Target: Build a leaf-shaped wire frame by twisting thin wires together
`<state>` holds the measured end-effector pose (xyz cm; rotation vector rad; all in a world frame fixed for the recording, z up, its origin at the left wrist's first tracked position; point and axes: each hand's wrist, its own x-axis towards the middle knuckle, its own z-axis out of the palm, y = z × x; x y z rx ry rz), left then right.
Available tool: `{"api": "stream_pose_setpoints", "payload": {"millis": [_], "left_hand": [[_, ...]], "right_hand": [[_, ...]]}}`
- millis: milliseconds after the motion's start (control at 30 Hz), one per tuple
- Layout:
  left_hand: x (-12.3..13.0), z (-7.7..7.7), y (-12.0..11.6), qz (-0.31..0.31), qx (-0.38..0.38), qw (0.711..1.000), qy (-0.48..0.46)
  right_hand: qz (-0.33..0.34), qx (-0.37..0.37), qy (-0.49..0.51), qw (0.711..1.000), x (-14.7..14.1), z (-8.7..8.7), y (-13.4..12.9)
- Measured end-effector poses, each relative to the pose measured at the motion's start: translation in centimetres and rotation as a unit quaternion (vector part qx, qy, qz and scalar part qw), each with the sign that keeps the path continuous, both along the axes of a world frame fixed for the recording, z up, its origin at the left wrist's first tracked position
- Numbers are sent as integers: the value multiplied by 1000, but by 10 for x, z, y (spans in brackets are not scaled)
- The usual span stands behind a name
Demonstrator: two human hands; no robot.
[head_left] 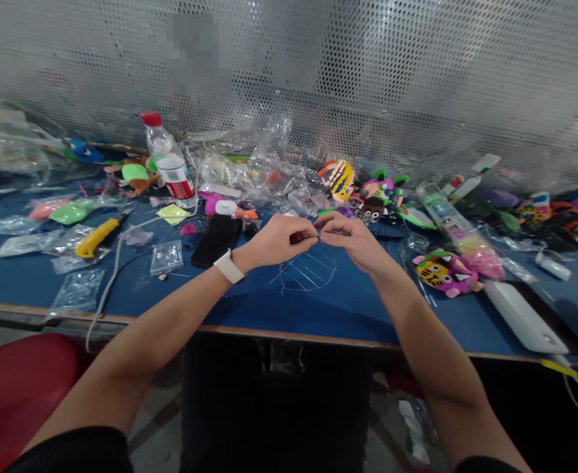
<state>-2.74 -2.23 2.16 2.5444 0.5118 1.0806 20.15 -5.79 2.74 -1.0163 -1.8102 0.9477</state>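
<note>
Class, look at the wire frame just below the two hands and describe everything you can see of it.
The wire frame looks like thin, silvery metal: a curved lower outline crossed by several slender, slanting strands, with blue showing through the gaps. Short ends stick out at its left. It appears over the blue tabletop, below the meeting fingertips of the left hand and right hand. Whether they grip its upper part, or it lies flat, is unclear.
</note>
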Motion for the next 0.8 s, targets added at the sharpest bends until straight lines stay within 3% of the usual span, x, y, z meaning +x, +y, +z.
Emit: {"api": "stream_pose_setpoints", "payload": {"millis": [200, 367, 800], "left_hand": [[1, -1, -3, 5, -75, 997, -23], [0, -2, -2, 11, -77, 997, -13], [1, 1, -6, -3, -120, 993, -22]], "right_hand": [[-51, 156, -78, 983, 4, 4, -2], [0, 51, -58, 997, 6, -4, 6], [77, -72, -12, 994, 8, -8, 8]]}}
